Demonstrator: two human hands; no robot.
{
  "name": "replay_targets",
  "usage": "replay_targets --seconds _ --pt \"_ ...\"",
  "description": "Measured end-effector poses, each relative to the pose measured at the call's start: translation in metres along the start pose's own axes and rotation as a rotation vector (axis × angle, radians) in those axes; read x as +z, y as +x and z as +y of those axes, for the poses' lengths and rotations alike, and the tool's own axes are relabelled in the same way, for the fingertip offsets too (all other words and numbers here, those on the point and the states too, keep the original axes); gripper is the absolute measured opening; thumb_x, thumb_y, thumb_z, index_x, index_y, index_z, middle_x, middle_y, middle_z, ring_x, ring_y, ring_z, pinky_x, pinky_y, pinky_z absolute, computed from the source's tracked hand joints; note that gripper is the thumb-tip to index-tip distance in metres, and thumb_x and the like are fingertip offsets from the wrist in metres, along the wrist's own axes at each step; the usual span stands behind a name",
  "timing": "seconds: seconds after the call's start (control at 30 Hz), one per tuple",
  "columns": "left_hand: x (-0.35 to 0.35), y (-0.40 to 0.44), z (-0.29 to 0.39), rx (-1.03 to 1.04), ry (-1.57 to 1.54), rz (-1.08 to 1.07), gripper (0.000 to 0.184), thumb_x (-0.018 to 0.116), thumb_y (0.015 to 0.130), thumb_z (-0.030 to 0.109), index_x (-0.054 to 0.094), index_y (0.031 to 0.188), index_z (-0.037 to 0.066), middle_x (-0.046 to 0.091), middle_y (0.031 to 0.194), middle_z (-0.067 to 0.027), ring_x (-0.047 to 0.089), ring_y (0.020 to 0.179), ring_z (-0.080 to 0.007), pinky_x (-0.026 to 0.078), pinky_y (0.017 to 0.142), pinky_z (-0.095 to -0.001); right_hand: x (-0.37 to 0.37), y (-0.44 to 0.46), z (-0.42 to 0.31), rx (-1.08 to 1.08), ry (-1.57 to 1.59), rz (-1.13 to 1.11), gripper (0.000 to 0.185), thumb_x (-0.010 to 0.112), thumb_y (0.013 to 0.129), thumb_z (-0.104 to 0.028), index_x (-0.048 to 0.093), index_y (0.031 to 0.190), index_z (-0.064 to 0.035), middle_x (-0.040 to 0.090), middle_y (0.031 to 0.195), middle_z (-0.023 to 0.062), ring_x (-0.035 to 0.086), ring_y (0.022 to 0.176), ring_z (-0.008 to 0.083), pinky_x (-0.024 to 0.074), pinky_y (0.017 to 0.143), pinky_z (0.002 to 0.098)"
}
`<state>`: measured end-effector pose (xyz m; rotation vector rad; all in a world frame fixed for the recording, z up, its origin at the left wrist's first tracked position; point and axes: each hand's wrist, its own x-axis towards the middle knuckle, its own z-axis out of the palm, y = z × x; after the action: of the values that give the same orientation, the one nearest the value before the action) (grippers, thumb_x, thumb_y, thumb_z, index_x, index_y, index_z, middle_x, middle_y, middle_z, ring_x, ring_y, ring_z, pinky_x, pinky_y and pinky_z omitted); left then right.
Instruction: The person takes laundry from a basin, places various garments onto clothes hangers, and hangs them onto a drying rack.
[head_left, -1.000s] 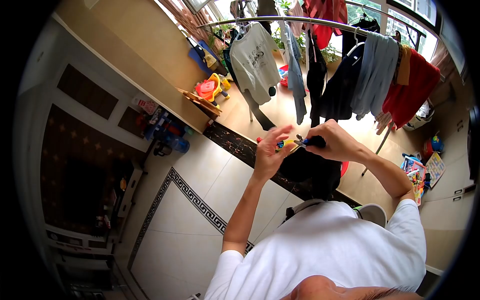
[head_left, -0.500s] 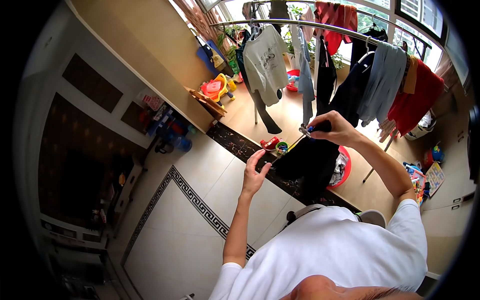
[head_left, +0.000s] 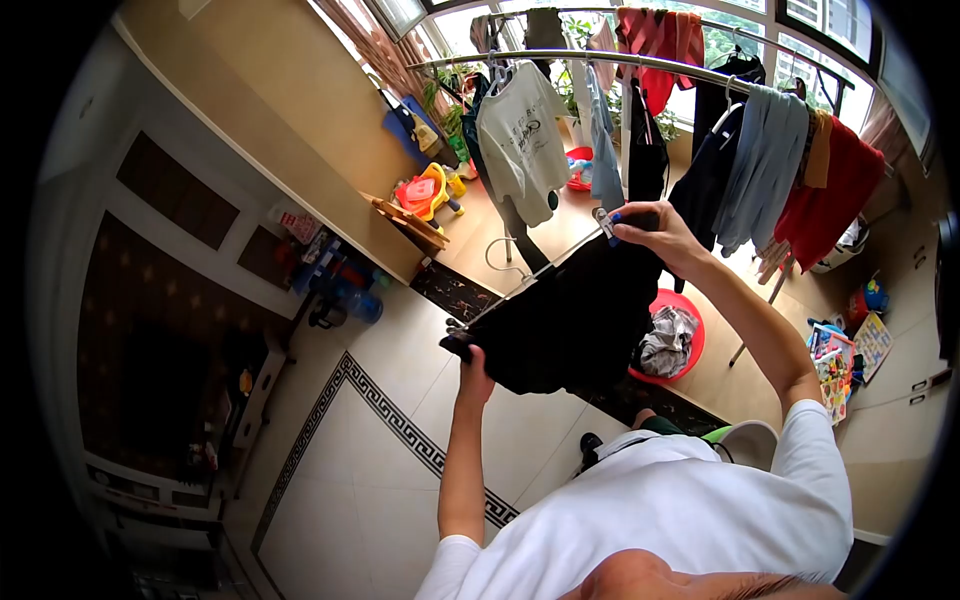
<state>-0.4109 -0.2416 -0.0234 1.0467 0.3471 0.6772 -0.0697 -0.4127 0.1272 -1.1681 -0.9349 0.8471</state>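
Observation:
A black garment (head_left: 570, 335) hangs spread out from a thin metal clip hanger (head_left: 545, 270), whose hook points away from me. My right hand (head_left: 655, 236) is closed around the upper right corner, beside the hanger's end clip (head_left: 603, 224), which shows a bit of blue. At the other end, my left hand (head_left: 474, 374) grips the garment's left corner just below another clip (head_left: 456, 327). Its fingers are partly hidden by the dark cloth. The garment's exact kind cannot be made out.
Ahead stands a curved drying rail (head_left: 560, 56) with a white shirt (head_left: 520, 130), blue clothes and a red garment (head_left: 835, 200). Below the garment sits a red basin (head_left: 690, 350) holding grey cloth. Toys (head_left: 835, 360) lie at right; a yellow-and-red child's chair (head_left: 425, 190) is by the wall.
My left hand has gone from open and apart to gripping the garment's left corner. The garment is now spread wider between both hands, and the hanger hook has come into plain view.

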Motion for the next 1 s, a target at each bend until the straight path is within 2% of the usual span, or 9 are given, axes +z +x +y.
replay_targets --seconds 0.07,0.13,0.23,0.27,0.47,0.57,0.87,0.97,1.0 --pt "0.045 0.016 0.038 0.045 -0.09 0.093 0.071 0.04 0.092 0.063 0.043 0.136 0.008 0.051 0.132 -0.0024 0.048 0.122 -0.0183 0.039 0.102 -0.0345 -0.01 0.011 0.014 0.048 0.024 0.027 0.023 0.073 0.084 -0.016 0.068 0.1 0.0 0.066 0.085 -0.0009 0.06 0.077 0.0043 0.0481 0.073 0.0186" --pt "0.024 0.039 0.043 -0.001 -0.011 0.206 0.063 0.046 0.093 0.057 0.046 0.132 0.007 0.058 0.122 -0.0016 0.056 0.111 -0.017 0.045 0.095 -0.0308 -0.024 0.024 0.034 0.073 0.043 0.021 0.024 0.073 0.085 -0.02 0.069 0.098 0.0 0.066 0.086 -0.0015 0.06 0.079 0.0039 0.0471 0.074 0.0186" --pt "0.069 0.079 0.085 0.187 0.097 0.422 0.055 0.053 0.093 0.049 0.05 0.128 0.006 0.06 0.12 -0.0037 0.059 0.107 -0.0174 0.048 0.092 -0.0295 -0.045 0.042 0.058 0.017 -0.073 -0.051 0.044 0.073 0.085 -0.024 0.058 0.119 -0.0007 0.065 0.1 0.0025 0.059 0.095 0.0079 0.0454 0.085 0.0219" --pt "0.081 0.095 0.098 0.25 0.059 0.456 0.047 0.057 0.094 0.041 0.049 0.125 0.006 0.06 0.111 -0.0029 0.061 0.097 -0.0161 0.052 0.081 -0.0295 -0.056 0.048 0.073 -0.055 -0.179 -0.06 0.052 0.073 0.085 -0.026 0.052 0.126 -0.0011 0.063 0.107 0.0048 0.059 0.099 0.0125 0.0449 0.088 0.0235" --pt "0.108 0.202 0.114 0.411 0.389 0.805 0.053 0.063 0.091 0.04 0.056 0.122 -0.002 0.059 0.12 -0.0067 0.056 0.1 -0.0176 0.043 0.091 -0.0306 -0.127 0.013 0.122 0.131 -0.057 -0.132 0.04 0.07 0.086 -0.023 0.058 0.117 -0.0007 0.066 0.104 0.0083 0.062 0.094 0.014 0.0507 0.081 0.0277" --pt "0.143 0.276 0.115 0.56 0.431 0.681 0.049 0.063 0.091 0.04 0.061 0.114 -0.003 0.064 0.11 -0.0068 0.057 0.098 -0.0168 0.044 0.088 -0.0311 -0.168 -0.046 0.118 0.404 -0.012 -0.022 0.031 0.065 0.09 -0.021 0.061 0.112 -0.0006 0.068 0.099 0.0086 0.065 0.086 0.0139 0.0514 0.077 0.0268" --pt "0.155 0.451 0.079 0.674 0.442 0.489 0.044 0.064 0.09 0.039 0.064 0.105 -0.002 0.066 0.102 -0.0046 0.058 0.09 -0.0156 0.045 0.083 -0.0304 -0.231 -0.159 0.202 0.529 0.01 0.475 0.023 0.065 0.087 -0.017 0.064 0.107 -0.0057 0.07 0.091 0.0064 0.067 0.08 0.015 0.0528 0.068 0.028" --pt "0.182 0.47 0.072 0.561 0.569 0.541 0.046 0.064 0.09 0.04 0.064 0.103 -0.004 0.067 0.096 -0.0064 0.059 0.085 -0.0154 0.046 0.08 -0.0307 -0.227 -0.174 0.216 0.586 0.001 0.55 0.02 0.064 0.086 -0.014 0.064 0.105 -0.0062 0.071 0.089 0.006 0.068 0.077 0.0162 0.0531 0.067 0.0296" --pt "0.167 0.505 0.054 0.817 0.519 0.544 0.046 0.064 0.09 0.043 0.064 0.093 -0.004 0.065 0.083 -0.005 0.055 0.074 -0.0153 0.046 0.071 -0.0325 -0.226 -0.177 0.221 0.574 0.009 0.547 0.02 0.063 0.086 -0.014 0.064 0.105 -0.0064 0.071 0.089 0.0062 0.068 0.076 0.0164 0.0534 0.066 0.03"
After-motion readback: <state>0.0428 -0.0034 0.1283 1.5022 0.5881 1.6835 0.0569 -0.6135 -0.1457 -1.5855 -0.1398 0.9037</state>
